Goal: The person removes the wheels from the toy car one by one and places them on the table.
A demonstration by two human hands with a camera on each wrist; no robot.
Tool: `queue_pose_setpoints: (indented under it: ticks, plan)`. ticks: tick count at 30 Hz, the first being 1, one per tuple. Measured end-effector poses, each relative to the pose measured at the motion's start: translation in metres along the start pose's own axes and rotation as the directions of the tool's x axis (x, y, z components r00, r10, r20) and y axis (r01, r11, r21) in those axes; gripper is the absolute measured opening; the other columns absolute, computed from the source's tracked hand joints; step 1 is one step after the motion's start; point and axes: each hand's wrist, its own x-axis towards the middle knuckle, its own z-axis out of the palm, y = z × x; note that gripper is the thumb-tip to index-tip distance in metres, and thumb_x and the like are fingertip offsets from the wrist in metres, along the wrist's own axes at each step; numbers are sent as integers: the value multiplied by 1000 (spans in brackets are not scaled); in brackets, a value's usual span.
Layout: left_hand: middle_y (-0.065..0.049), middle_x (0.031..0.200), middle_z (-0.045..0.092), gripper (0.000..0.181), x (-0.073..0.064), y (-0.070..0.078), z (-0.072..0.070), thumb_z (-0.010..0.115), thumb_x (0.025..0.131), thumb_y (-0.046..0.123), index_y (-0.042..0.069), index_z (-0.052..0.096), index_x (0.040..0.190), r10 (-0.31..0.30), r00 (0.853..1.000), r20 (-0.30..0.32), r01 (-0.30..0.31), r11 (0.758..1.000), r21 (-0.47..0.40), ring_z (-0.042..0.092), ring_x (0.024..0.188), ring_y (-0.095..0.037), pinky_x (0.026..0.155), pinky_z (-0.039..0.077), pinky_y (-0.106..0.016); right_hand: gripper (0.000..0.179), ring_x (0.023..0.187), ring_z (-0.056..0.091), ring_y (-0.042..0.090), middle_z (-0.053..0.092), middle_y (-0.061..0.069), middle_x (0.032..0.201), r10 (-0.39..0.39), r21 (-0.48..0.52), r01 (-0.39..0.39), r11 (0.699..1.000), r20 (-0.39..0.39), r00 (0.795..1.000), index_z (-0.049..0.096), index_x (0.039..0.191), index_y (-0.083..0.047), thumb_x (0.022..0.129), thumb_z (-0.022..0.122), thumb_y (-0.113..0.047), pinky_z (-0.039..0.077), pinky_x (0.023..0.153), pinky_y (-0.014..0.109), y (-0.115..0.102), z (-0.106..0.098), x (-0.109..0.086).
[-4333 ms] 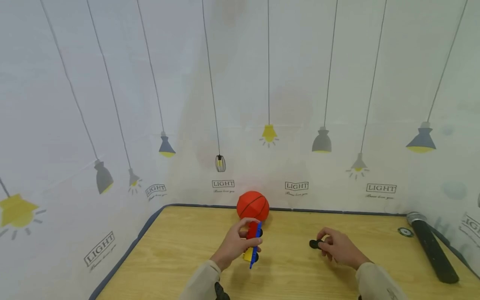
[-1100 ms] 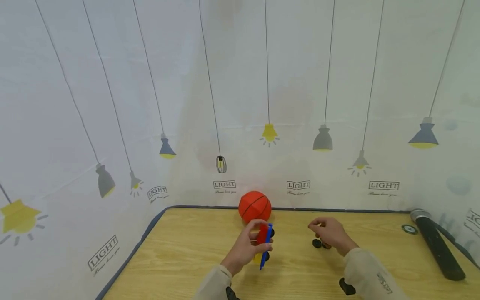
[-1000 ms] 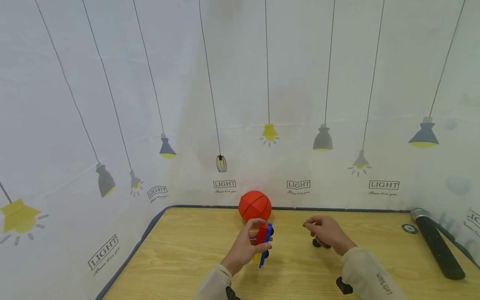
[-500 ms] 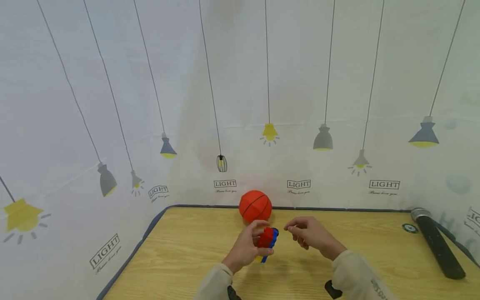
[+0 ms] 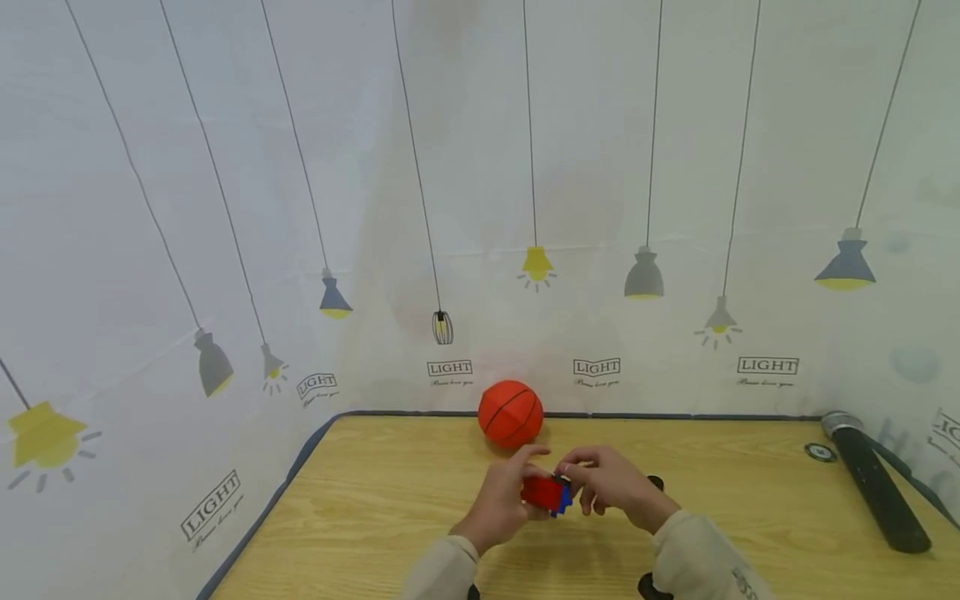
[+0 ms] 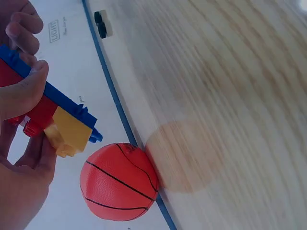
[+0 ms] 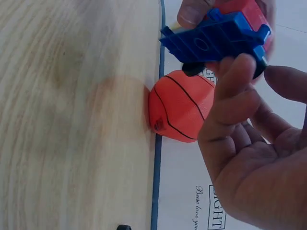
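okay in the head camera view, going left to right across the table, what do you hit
left hand → toy block car → right hand → loose black wheel → small round disc → black cylinder

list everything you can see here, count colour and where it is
toy block car: 1, red, blue and yellow, held above the table between both hands
ball: 1, orange with black lines, at the table's far edge against the backdrop
loose wheel: 1, black, on the table just right of the hands
dark cylinder: 1, black with a grey end, lying at the table's right side
small round disc: 1, dark with a pale ring, beside the cylinder's far end
table: 1, light wood with a blue-grey rim
backdrop: 1, white, printed with grey and yellow hanging lamps
left hand: 1, grip on the car's left side
right hand: 1, fingers at the car's right end
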Motion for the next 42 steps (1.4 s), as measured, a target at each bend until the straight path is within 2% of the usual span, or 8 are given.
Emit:
queue_pose_setpoints:
  ticks: [10, 16, 22, 26, 29, 32, 36, 42]
  plan:
    - [5, 122, 71, 60, 1, 12, 3, 84, 75, -5, 15, 61, 126, 155, 978, -136, -110, 951, 290, 59, 114, -15, 98, 56, -30, 35, 61, 47, 12, 60, 1, 92, -7, 207, 1, 978, 26, 1000, 56, 125, 2, 103, 57, -24, 40, 58, 25, 1, -2, 1]
    - [0, 120, 66, 61, 1, 9, 8, 90, 66, -2, 22, 66, 116, 247, 921, -302, -128, 923, 363, 49, 116, -22, 100, 47, -42, 36, 64, 48, 10, 63, -1, 90, -59, 268, 49, 962, 31, 998, 52, 130, 2, 102, 58, -20, 43, 61, 22, 0, -4, 0]
    - [-16, 139, 45, 66, -1, 9, 8, 67, 84, -12, 31, 56, 134, -92, 955, -283, 67, 993, -96, 52, 126, -33, 97, 53, -50, 33, 65, 50, 12, 63, -2, 83, -80, 223, 93, 970, -66, 995, 54, 126, 1, 99, 64, -16, 45, 62, 24, 3, -5, 0]
    - [-22, 138, 50, 61, 1, 12, 5, 45, 103, 1, 35, 36, 152, -288, 953, -98, 200, 835, -513, 69, 110, -28, 84, 60, -40, 32, 64, 52, 13, 63, -1, 84, -90, 170, 112, 979, -132, 987, 56, 122, 1, 96, 67, -14, 48, 61, 24, 4, -5, -3]
    - [-21, 136, 56, 48, 3, 13, 3, 39, 109, 20, 33, 33, 155, -314, 948, 46, 260, 684, -682, 71, 104, -24, 86, 60, -41, 32, 64, 54, 11, 64, 0, 86, -120, 131, 138, 982, -132, 984, 59, 121, 4, 95, 68, -13, 49, 61, 24, 3, -5, -7]
    - [-17, 136, 60, 43, 4, 13, 2, 40, 109, 28, 30, 39, 153, -290, 947, 141, 293, 590, -752, 71, 101, -21, 88, 59, -42, 31, 64, 56, 10, 68, 2, 92, -169, 94, 177, 980, -93, 981, 64, 119, 6, 96, 68, -14, 51, 61, 24, 0, -2, -10]
    - [-15, 133, 63, 42, 3, 13, 1, 48, 107, 28, 33, 44, 148, -261, 950, 171, 291, 541, -789, 72, 98, -20, 87, 59, -40, 29, 64, 57, 9, 70, 8, 102, -215, 50, 216, 975, -20, 976, 68, 117, 6, 97, 66, -14, 51, 60, 25, -4, 1, -13]
    - [-12, 118, 70, 52, 3, 13, -1, 55, 104, 24, 41, 37, 150, -239, 962, 132, 251, 584, -772, 72, 94, -18, 83, 59, -36, 22, 61, 56, 11, 68, 15, 106, -273, -55, 278, 959, 84, 958, 70, 112, 4, 98, 63, -11, 51, 58, 25, -9, 0, -16]
